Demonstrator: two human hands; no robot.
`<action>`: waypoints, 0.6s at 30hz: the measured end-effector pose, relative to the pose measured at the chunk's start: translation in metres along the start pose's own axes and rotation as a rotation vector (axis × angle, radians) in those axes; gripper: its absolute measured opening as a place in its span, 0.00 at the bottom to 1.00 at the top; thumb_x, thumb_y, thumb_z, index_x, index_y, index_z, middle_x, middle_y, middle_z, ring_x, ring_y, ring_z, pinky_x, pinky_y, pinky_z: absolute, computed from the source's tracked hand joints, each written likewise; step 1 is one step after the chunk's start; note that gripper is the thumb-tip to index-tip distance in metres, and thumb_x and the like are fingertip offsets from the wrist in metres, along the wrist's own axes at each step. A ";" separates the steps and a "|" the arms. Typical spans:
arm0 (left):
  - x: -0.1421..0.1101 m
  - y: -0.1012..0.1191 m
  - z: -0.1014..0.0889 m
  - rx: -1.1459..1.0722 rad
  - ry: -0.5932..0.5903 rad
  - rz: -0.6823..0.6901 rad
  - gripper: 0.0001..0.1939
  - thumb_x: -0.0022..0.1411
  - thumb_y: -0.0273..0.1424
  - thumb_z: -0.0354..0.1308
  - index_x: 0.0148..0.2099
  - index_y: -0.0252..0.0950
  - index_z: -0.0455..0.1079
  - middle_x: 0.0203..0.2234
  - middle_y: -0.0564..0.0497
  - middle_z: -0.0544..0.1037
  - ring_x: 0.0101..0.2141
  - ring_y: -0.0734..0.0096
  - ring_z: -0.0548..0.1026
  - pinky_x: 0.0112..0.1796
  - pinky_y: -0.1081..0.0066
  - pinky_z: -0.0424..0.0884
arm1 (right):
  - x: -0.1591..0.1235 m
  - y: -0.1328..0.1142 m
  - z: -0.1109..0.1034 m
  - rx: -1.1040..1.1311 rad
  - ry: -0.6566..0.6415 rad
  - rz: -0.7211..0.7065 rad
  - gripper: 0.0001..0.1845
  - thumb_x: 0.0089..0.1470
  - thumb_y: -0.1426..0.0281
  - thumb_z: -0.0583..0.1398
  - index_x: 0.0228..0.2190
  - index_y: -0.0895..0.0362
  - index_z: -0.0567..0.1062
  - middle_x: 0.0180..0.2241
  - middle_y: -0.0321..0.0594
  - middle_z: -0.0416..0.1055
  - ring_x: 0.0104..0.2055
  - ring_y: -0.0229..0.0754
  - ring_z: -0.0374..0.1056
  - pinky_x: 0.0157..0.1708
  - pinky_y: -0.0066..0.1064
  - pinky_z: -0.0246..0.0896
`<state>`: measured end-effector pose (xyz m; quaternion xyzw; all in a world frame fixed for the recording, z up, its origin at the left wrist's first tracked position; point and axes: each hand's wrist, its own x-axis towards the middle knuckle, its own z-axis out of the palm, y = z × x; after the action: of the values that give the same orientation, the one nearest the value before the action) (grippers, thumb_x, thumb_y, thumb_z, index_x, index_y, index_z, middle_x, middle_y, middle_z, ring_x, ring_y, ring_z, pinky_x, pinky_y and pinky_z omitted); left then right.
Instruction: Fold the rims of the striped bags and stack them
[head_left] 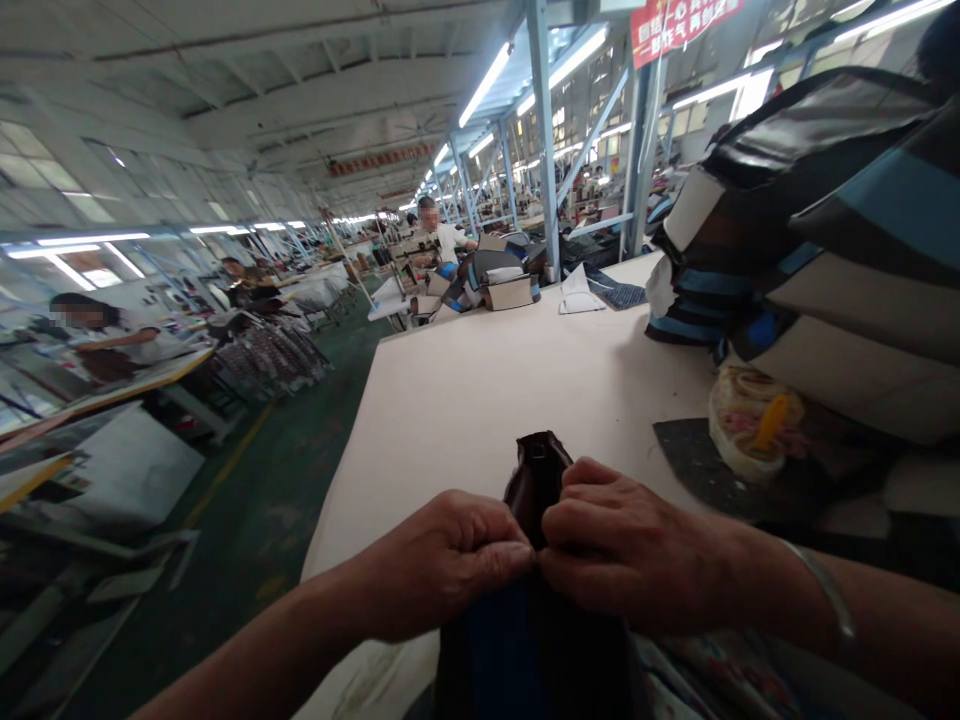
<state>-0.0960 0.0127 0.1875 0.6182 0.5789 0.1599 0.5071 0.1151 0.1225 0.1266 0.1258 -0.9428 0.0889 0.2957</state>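
Note:
A dark brown and blue workpiece of leather-like sheet material stretches from the bottom of the view up past my hands. Its narrow far end stands up above the table and has a small square mark or fitting. My left hand pinches one edge of the piece between thumb and fingers. Directly beside it, my right hand is closed on the same piece, and the fingertips of both hands meet. What lies right under the fingertips is hidden. A metal bangle circles my right wrist.
A pale table spreads ahead. Stacked grey, blue and brown pieces rise at the right, beside a glue-crusted tub with a yellow handle. More pieces lie at the far edge. People work at tables to the left and beyond.

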 end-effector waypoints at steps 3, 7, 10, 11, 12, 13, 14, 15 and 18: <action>0.000 0.002 0.006 0.119 0.066 0.051 0.12 0.67 0.36 0.54 0.34 0.33 0.69 0.27 0.56 0.66 0.29 0.76 0.63 0.30 0.74 0.58 | -0.003 0.000 -0.005 0.394 0.071 0.173 0.07 0.64 0.73 0.54 0.39 0.60 0.72 0.37 0.42 0.69 0.36 0.37 0.61 0.40 0.32 0.56; -0.002 0.006 0.015 0.221 0.157 0.215 0.12 0.68 0.31 0.51 0.31 0.34 0.63 0.26 0.57 0.64 0.28 0.78 0.62 0.31 0.76 0.58 | 0.002 0.009 -0.019 0.734 -0.003 0.504 0.13 0.70 0.65 0.50 0.43 0.59 0.71 0.37 0.39 0.70 0.37 0.34 0.64 0.38 0.26 0.59; -0.002 0.008 0.017 0.257 0.172 0.269 0.13 0.69 0.32 0.50 0.30 0.35 0.61 0.25 0.57 0.64 0.27 0.78 0.61 0.30 0.76 0.58 | 0.012 0.013 -0.024 0.699 -0.201 0.405 0.14 0.69 0.65 0.53 0.36 0.60 0.72 0.36 0.40 0.69 0.37 0.34 0.64 0.39 0.26 0.59; -0.002 0.007 0.018 0.263 0.169 0.276 0.13 0.70 0.33 0.50 0.31 0.35 0.61 0.26 0.56 0.64 0.27 0.78 0.61 0.30 0.76 0.58 | 0.014 0.013 -0.022 0.679 -0.218 0.337 0.13 0.68 0.66 0.53 0.33 0.60 0.71 0.35 0.40 0.69 0.36 0.33 0.64 0.39 0.26 0.58; -0.002 0.007 0.018 0.266 0.165 0.282 0.13 0.70 0.33 0.50 0.31 0.35 0.61 0.26 0.56 0.65 0.27 0.78 0.61 0.30 0.76 0.58 | 0.015 0.012 -0.020 0.641 -0.204 0.273 0.13 0.67 0.68 0.53 0.31 0.60 0.70 0.33 0.39 0.67 0.34 0.33 0.62 0.37 0.26 0.57; -0.002 0.005 0.018 0.258 0.159 0.283 0.14 0.70 0.33 0.49 0.31 0.35 0.61 0.26 0.56 0.65 0.27 0.78 0.61 0.30 0.76 0.58 | 0.016 0.010 -0.016 0.575 -0.167 0.213 0.13 0.66 0.71 0.53 0.28 0.60 0.68 0.30 0.38 0.66 0.31 0.33 0.60 0.34 0.27 0.55; -0.001 0.004 0.017 0.237 0.143 0.279 0.14 0.70 0.34 0.49 0.31 0.35 0.61 0.26 0.56 0.64 0.27 0.78 0.61 0.30 0.76 0.58 | 0.015 0.008 -0.013 0.492 -0.122 0.161 0.13 0.64 0.73 0.53 0.26 0.59 0.66 0.27 0.36 0.64 0.29 0.34 0.57 0.32 0.28 0.53; -0.001 0.002 0.015 0.206 0.119 0.257 0.15 0.71 0.36 0.49 0.31 0.35 0.62 0.26 0.56 0.64 0.27 0.78 0.60 0.30 0.76 0.58 | 0.014 0.006 -0.009 0.416 -0.075 0.126 0.13 0.62 0.75 0.53 0.24 0.59 0.64 0.25 0.35 0.62 0.28 0.35 0.54 0.30 0.29 0.50; -0.001 -0.003 0.004 0.075 0.016 0.158 0.18 0.70 0.42 0.50 0.34 0.33 0.68 0.27 0.55 0.64 0.29 0.76 0.61 0.32 0.75 0.59 | 0.006 0.005 -0.003 0.393 0.003 0.162 0.13 0.63 0.74 0.54 0.24 0.59 0.66 0.24 0.35 0.61 0.27 0.35 0.53 0.28 0.30 0.47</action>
<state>-0.0947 0.0096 0.1837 0.6792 0.5379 0.1826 0.4648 0.1104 0.1269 0.1316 0.1048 -0.9140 0.2945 0.2587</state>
